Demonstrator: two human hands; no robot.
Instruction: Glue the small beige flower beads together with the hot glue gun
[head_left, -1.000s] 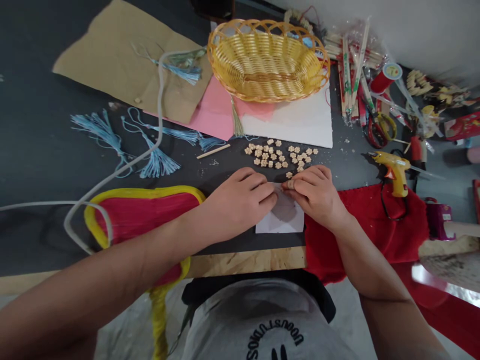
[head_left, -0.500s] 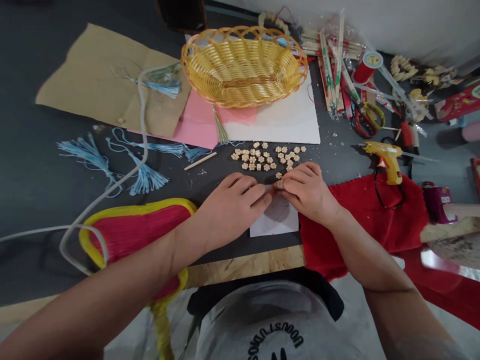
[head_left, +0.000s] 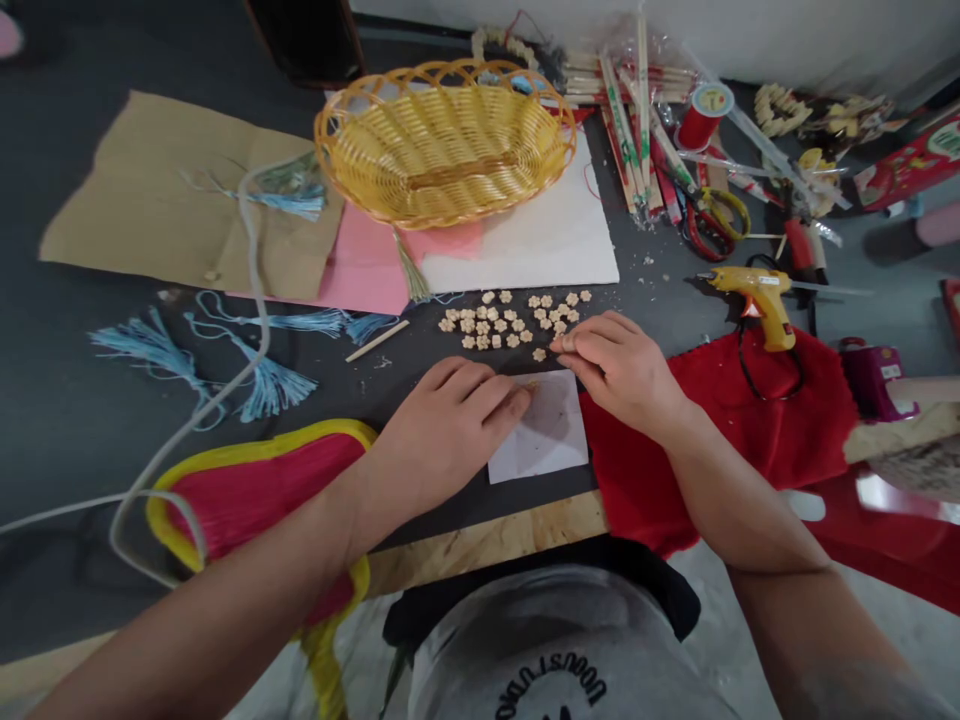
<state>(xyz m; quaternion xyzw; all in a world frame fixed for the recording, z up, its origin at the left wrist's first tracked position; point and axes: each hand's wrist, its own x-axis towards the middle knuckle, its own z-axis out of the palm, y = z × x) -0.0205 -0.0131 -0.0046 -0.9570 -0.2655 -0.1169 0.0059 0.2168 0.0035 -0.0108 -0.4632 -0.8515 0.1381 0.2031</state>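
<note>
My left hand (head_left: 461, 425) is over the left edge of a small white paper square (head_left: 551, 445), thumb and forefinger closed. A small tan piece that looks like a wooden bead (head_left: 532, 385) shows at its fingertips. My right hand (head_left: 626, 375) makes a pinch just above the paper's upper right corner; what is between its fingertips is too small to make out. Several pale flower-shaped wooden beads (head_left: 481, 326) lie loose on the dark table beyond my hands, with one bead (head_left: 539, 354) close to the right fingertips.
A yellow woven basket (head_left: 450, 150) stands on white and pink sheets at the back. Blue tassels (head_left: 274, 385), a pale stick (head_left: 377, 341) and a magenta fan (head_left: 262, 475) are left. To the right lie red cloth (head_left: 720, 420), a yellow glue gun (head_left: 757, 295), scissors (head_left: 712, 222) and red thread (head_left: 701, 118).
My hands have come apart: they met above the paper before, and now a gap separates their fingertips. More of the paper shows. The whole view has shifted slightly.
</note>
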